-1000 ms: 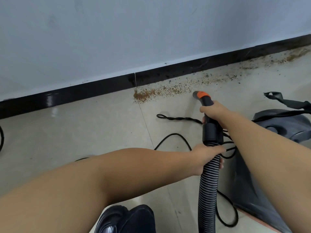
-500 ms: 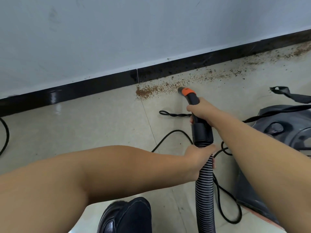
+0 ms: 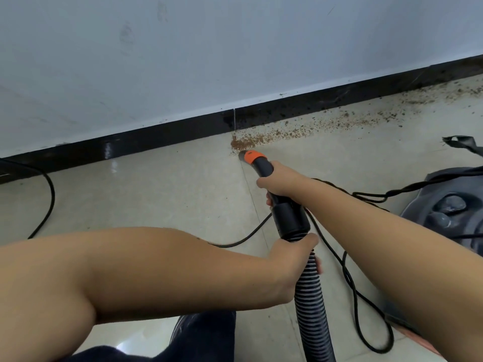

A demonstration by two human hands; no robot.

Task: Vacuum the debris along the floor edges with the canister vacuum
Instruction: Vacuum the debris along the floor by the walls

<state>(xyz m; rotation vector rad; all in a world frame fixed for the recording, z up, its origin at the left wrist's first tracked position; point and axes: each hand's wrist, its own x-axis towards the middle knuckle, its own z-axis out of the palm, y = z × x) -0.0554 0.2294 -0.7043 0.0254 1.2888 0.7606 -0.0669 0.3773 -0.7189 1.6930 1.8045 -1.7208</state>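
Observation:
A band of brown debris lies on the floor along the black baseboard, thickest at its left end and thinning toward the right. The vacuum's black nozzle with an orange tip points at that left end, almost touching it. My right hand grips the nozzle tube just behind the tip. My left hand grips the ribbed grey hose below the black collar. The dark grey canister sits on the floor at the right.
A black power cord loops over the tiles beside the hose and canister. Another black cable curves at the far left. A black strap lies at the right edge. My dark trouser leg is at the bottom.
The nozzle tip has swung left along the debris band and now sits at its dense left end. Both hands keep their grips on tube and hose.

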